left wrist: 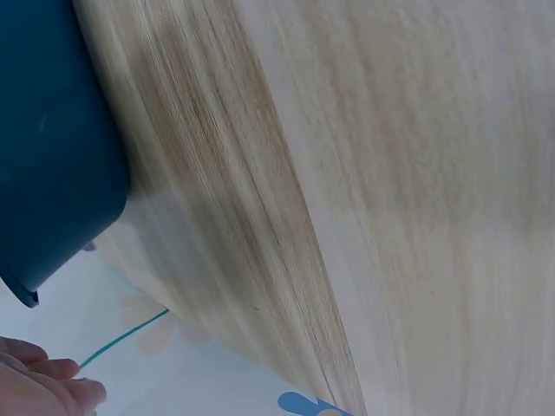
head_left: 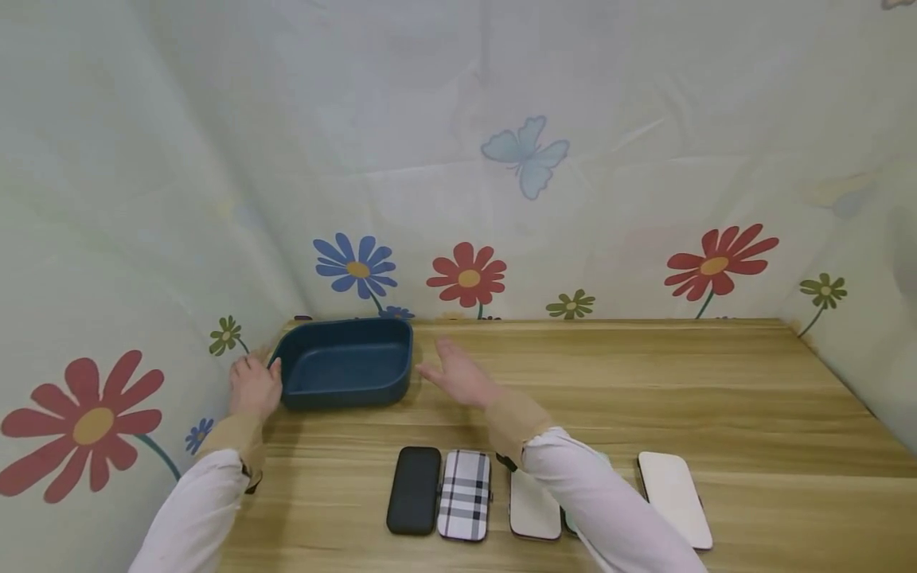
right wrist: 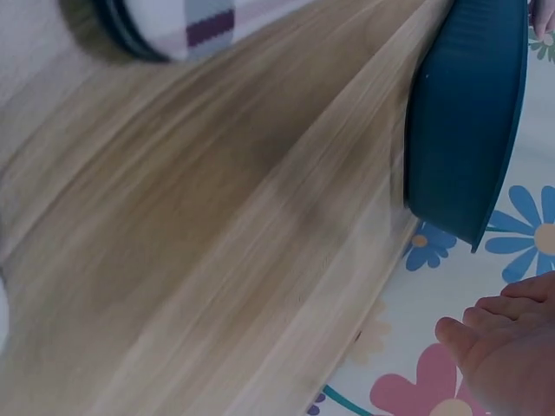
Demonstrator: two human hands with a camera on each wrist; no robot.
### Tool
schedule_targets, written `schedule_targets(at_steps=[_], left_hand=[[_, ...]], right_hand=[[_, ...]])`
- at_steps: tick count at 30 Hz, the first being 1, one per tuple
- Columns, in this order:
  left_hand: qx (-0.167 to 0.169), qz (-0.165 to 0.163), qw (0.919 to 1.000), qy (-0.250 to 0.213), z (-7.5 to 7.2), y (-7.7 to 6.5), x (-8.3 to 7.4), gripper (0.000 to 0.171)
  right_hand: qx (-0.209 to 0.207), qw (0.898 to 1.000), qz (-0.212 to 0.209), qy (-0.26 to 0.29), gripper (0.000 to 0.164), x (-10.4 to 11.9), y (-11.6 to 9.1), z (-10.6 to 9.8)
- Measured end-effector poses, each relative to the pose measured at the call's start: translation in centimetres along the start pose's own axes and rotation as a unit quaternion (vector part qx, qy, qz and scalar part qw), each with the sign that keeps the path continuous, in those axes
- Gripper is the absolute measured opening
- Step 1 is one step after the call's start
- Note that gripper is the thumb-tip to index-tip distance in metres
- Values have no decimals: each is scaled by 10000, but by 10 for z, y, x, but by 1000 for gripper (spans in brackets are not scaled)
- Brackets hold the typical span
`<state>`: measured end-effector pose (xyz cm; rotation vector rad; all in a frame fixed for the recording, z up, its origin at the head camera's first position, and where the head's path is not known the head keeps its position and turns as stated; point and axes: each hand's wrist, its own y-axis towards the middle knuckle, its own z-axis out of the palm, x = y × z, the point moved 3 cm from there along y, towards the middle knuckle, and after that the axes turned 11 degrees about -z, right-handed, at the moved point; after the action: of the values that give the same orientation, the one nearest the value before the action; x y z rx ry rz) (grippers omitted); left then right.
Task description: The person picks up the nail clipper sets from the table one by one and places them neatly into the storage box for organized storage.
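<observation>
A dark blue open-topped bin [head_left: 344,366] with rounded corners stands at the back left of the wooden table. My left hand [head_left: 255,386] is beside its left wall, fingers relaxed; whether the thumb touches the rim I cannot tell. In the left wrist view, the left hand [left wrist: 48,381] shows a gap from the bin [left wrist: 61,147]. My right hand [head_left: 462,374] is held off the bin's right wall with straight fingers and nothing in them. The right wrist view shows that hand [right wrist: 507,347] apart from the bin [right wrist: 464,121] too.
Along the table's [head_left: 609,382] front lie a black flat case [head_left: 414,489], a plaid case [head_left: 464,495], a cream case [head_left: 533,505] and a white case [head_left: 676,500]. My right sleeve [head_left: 602,501] partly hides another case. Flower-printed cloth [head_left: 609,183] hangs behind and at the sides.
</observation>
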<state>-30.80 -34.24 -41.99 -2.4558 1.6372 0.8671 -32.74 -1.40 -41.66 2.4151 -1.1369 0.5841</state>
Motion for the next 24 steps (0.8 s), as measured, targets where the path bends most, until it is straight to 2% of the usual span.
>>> schedule_targets(at_steps=[8,12,17,24], left_hand=[[140,-51,9999,-34,0,3,3,48],[274,-133,9995,-73,1,6,1,51],[342,-163,9992,-104,3,8,2,53],[483,-196,9985,-139,6,6,3,52]], right_hand=[[-159,9987,-229,422,72,7,8,16],[-84,9985,-168,508,74,9,10,21],[-6,9989,-167,437,74,13,13,26],[100,9977,-647,196,68,18,17,33]])
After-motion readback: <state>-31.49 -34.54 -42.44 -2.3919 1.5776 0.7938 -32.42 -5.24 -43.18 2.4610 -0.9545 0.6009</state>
